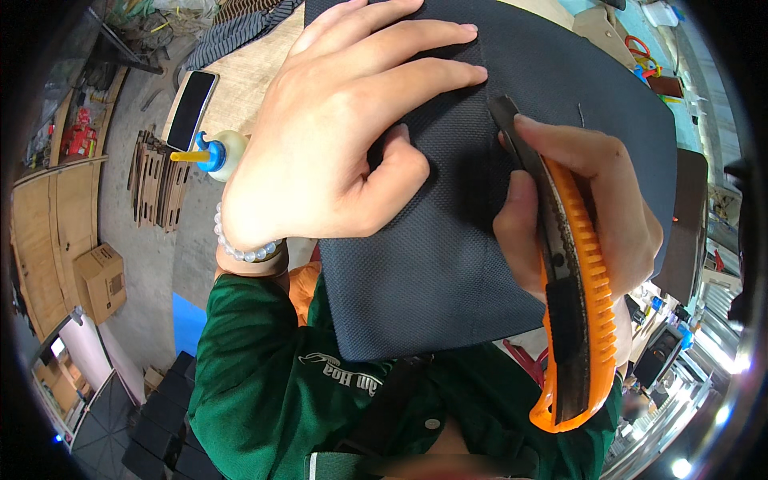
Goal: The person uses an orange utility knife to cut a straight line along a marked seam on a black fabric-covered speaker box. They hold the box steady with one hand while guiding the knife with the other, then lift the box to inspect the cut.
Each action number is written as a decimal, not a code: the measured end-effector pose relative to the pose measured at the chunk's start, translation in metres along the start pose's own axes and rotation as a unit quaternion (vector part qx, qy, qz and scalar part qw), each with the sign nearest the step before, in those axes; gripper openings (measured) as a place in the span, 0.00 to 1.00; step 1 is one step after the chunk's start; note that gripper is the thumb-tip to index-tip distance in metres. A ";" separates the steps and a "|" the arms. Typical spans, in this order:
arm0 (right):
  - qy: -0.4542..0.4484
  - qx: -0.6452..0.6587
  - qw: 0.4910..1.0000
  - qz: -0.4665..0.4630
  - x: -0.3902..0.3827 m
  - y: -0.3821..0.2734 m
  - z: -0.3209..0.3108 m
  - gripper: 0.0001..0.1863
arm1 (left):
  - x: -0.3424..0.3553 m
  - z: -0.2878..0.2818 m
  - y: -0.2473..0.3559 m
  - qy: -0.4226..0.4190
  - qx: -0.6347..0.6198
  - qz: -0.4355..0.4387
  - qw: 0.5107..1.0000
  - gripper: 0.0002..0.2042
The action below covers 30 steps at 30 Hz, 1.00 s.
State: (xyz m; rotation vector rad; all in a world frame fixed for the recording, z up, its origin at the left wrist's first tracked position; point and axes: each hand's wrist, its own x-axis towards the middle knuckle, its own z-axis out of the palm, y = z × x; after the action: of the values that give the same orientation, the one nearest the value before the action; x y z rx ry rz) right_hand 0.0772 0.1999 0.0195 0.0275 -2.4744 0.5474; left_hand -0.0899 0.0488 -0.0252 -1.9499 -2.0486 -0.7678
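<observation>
A dark woven fabric panel (416, 296) with a seam down its middle covers much of the view in front of me. My left hand (344, 120) lies on it with fingers spread, pressing the cloth left of the seam; a beaded bracelet circles that wrist. In my right hand (592, 192) is an orange utility knife (596, 312), its dark blade end pointing at the seam near my left fingertips. Whether the blade touches the fabric is hard to tell. A short loose thread (581, 114) shows on the panel to the right.
Left of my hand, a phone (192, 108) and a glue bottle (228, 154) with a blue cap and yellow nozzle stand on the wooden tabletop (254, 68). Striped cloth (240, 36) lies behind. Scissors with orange handles (638, 46) are at the far right. A cardboard box (101, 282) sits on the floor.
</observation>
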 end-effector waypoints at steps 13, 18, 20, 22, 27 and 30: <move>0.007 -0.005 1.000 -0.009 -0.003 0.000 -0.001 0.15 | 0.000 -0.005 -0.002 -0.020 0.011 0.000 1.000 0.35; 0.007 0.020 1.000 -0.010 -0.003 0.003 -0.001 0.14 | 0.004 -0.009 -0.001 -0.035 0.019 0.002 0.999 0.35; 0.004 0.029 0.999 -0.012 -0.003 0.004 -0.003 0.13 | 0.006 -0.011 0.000 -0.052 0.027 -0.002 0.998 0.35; -0.004 0.045 0.999 -0.003 -0.005 0.005 -0.005 0.12 | 0.008 -0.011 0.000 -0.054 0.011 -0.007 0.998 0.35; -0.010 0.161 0.975 0.153 -0.010 0.009 -0.014 0.11 | 0.013 -0.009 0.003 -0.029 -0.063 -0.020 0.997 0.33; 0.024 0.229 0.959 0.165 -0.008 0.024 -0.019 0.14 | 0.013 -0.012 0.002 -0.062 -0.004 0.017 0.998 0.31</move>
State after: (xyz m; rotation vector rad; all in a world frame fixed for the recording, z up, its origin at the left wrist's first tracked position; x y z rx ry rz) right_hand 0.0909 0.2281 0.0195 -0.2164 -2.2624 1.2381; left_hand -0.0915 0.0542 -0.0084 -2.0799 -2.0775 -0.6639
